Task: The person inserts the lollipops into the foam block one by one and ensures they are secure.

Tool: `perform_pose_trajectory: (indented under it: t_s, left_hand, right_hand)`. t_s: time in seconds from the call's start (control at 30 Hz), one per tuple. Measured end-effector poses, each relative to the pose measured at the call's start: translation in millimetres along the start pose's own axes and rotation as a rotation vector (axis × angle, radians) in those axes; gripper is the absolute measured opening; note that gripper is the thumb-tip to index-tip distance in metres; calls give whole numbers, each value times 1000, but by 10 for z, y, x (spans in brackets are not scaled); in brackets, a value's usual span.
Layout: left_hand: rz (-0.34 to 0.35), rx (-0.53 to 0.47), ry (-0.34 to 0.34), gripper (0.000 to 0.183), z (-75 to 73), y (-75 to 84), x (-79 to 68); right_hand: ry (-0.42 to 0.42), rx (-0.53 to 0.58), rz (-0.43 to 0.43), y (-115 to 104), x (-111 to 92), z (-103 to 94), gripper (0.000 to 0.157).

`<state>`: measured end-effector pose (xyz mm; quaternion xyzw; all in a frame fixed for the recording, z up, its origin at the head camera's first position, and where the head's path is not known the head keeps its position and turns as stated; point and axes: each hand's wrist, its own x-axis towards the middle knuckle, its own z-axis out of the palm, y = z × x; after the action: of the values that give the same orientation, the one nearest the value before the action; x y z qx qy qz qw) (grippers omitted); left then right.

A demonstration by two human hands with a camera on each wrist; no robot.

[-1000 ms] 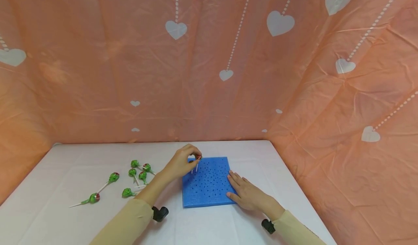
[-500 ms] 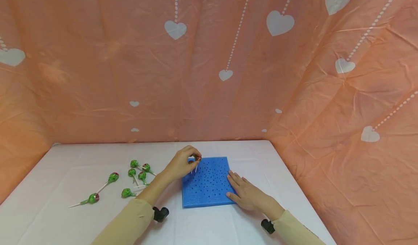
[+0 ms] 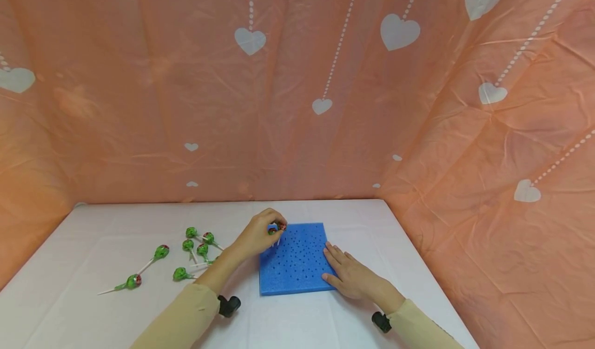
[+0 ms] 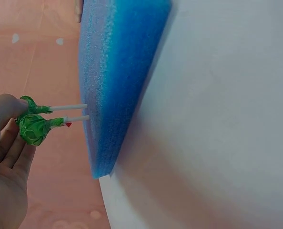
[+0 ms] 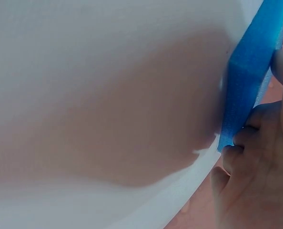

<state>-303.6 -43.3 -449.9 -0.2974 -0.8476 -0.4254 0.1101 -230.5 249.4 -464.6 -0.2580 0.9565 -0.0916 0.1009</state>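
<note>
Evidently, the left hand (image 3: 259, 231) pinches a green-wrapped lollipop (image 4: 42, 109) by its head, a grip that leaves the white stick free to point down at the blue foam block (image 3: 297, 266). A second lollipop (image 4: 35, 130) stands upright just beside it, stick meeting the block's holed top; insertion depth cannot be told. The right hand (image 3: 355, 275), fingers extended, rests on the block's right edge, presumably to steady it. Loose lollipops (image 3: 161, 252) lie on the bench (image 3: 362, 216) left of the block, within the left hand's easy reach.
</note>
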Motion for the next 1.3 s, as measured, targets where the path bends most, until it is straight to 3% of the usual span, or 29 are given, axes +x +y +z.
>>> perform_pose_trajectory:
  t_s: [0.33,0.8,1.3]
  left_hand:
    - [23,18,-22,17,10,-31,-26]
    - [-33,33,-16,18,39,7,-42]
    - [-27,35,-24,19,40,-16,-64]
  right_hand:
    - [-3,-4,0,21,9,18,71]
    - [-5,-8,2,3,-1,-5,71]
    - [0,-4,0,-1,6,-2,71]
